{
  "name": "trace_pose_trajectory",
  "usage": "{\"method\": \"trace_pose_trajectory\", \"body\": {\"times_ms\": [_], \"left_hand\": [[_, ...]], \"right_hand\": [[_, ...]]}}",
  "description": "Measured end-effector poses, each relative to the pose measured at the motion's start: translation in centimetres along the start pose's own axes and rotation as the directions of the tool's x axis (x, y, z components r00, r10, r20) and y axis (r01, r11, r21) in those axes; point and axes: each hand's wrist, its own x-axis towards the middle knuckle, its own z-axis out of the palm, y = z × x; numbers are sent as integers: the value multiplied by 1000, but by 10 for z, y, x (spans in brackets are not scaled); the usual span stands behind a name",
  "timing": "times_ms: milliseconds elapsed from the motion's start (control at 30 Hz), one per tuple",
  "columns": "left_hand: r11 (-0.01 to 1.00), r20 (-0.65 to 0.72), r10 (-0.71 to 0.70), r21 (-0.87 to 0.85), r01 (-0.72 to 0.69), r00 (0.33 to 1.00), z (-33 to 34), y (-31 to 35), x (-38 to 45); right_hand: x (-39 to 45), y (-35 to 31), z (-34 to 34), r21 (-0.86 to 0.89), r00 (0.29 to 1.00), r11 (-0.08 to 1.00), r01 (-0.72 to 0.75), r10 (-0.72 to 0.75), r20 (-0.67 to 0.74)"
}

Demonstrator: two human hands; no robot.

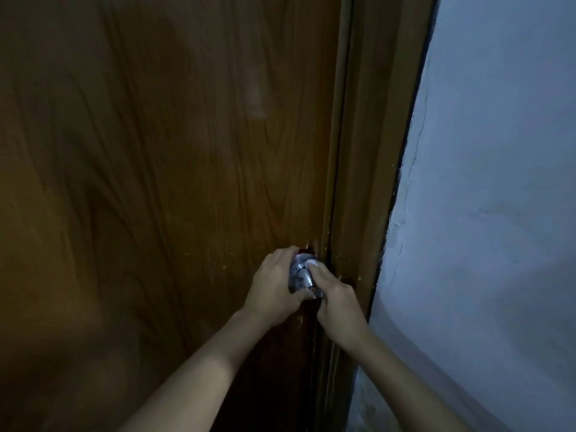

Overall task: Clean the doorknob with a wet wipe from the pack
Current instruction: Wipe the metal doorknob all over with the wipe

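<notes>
Head view: a shiny round metal doorknob (300,275) was seen on the right edge of a brown wood-grain door (156,182), next to the brown door frame (371,151) & a pale blue-white wall (498,213). The knob was gripped from the left by the left hand (272,291), fingers curled over it. A small white wet wipe (312,263) was pressed onto the knob's top by the right hand (338,302), fingertips closed on it.

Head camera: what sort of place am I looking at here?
Probably indoors in a home, at a room doorway: a brown wood-grain door with a shiny metal round doorknob, a matching wooden door frame, and a pale plastered wall.
</notes>
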Motion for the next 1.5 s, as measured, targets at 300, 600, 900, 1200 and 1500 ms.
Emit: {"method": "trace_pose_trajectory", "body": {"times_ms": [300,600,900,1200,1500], "left_hand": [[1000,-42,8,-13,-8,999,5,-2,-3],[1000,-50,21,-21,-22,999,6,-5,-4],[1000,-50,19,-17,-20,999,5,-5,-5],[999,-48,35,-18,-36,998,5,-7,-5],[999,-48,31,-11,-31,998,6,-5,-5]], "right_hand": [[-15,-12,16,-44,978,998,40,-48,-205],[-22,-6,12,-58,972,996,-63,48,-232],[-19,-3,22,-1,963,986,-170,166,-211],[-16,-4,23,21,956,993,-120,121,-266],[-3,-3,11,-25,987,998,62,-65,-144]]}}
